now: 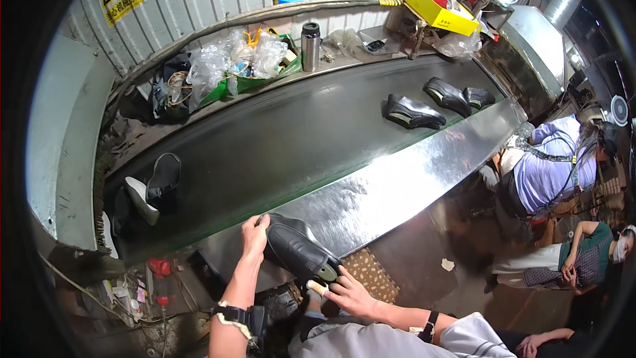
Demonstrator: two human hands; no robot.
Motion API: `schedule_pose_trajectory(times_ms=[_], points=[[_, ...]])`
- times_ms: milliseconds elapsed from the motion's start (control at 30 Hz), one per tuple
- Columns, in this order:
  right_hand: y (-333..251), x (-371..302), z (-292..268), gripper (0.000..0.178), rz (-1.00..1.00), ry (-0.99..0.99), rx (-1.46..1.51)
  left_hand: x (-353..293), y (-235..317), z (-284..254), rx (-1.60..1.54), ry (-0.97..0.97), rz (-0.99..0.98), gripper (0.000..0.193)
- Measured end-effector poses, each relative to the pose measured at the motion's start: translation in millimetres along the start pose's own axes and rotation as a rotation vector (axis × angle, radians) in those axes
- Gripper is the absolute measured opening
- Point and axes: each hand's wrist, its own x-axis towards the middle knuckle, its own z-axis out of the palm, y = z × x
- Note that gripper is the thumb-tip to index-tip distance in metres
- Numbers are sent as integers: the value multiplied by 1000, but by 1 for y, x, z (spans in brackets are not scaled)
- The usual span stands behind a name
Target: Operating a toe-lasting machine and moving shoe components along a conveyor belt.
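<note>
Over the near edge of the shiny metal ledge I hold a black shoe [291, 244] tilted in both hands. My left hand [254, 235] grips its far left end, thumb up along the side. At the near right end, where a pale green patch shows, my right hand [351, 295] closes on the rim. One right finger has a pale yellowish covering [317, 287]; whether it is tape or a finger sleeve I cannot tell. Beyond lies a dark conveyor belt [278, 139], with black shoes [414, 113] at its far right and a light-soled shoe [142, 199] at the left.
A green-edged tray of plastic bags [242, 59] and a steel flask [310, 46] stand behind the belt. A yellow box [442, 12] sits at the back right. Low left is a red-topped bottle [159, 268]. Two people, one in a lilac shirt [553, 166], are at the right.
</note>
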Motion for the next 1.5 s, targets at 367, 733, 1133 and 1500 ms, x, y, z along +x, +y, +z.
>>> schedule_pose_trajectory(times_ms=[367, 733, 1133, 1500], points=[[27, 5, 8, 78, 235, 318, 394, 9, -34, 31, 593, 428, 155, 26], [37, -17, 16, 82, 154, 201, 527, -13, -41, 60, 527, 456, 55, 51], [-1, 6, -74, 73, -36, 511, 428, -73, 59, 65, -102, 207, 163, 52], [-3, -27, -45, 85, -45, 699, 395, 23, 51, 147, 49, -234, 323, 54]])
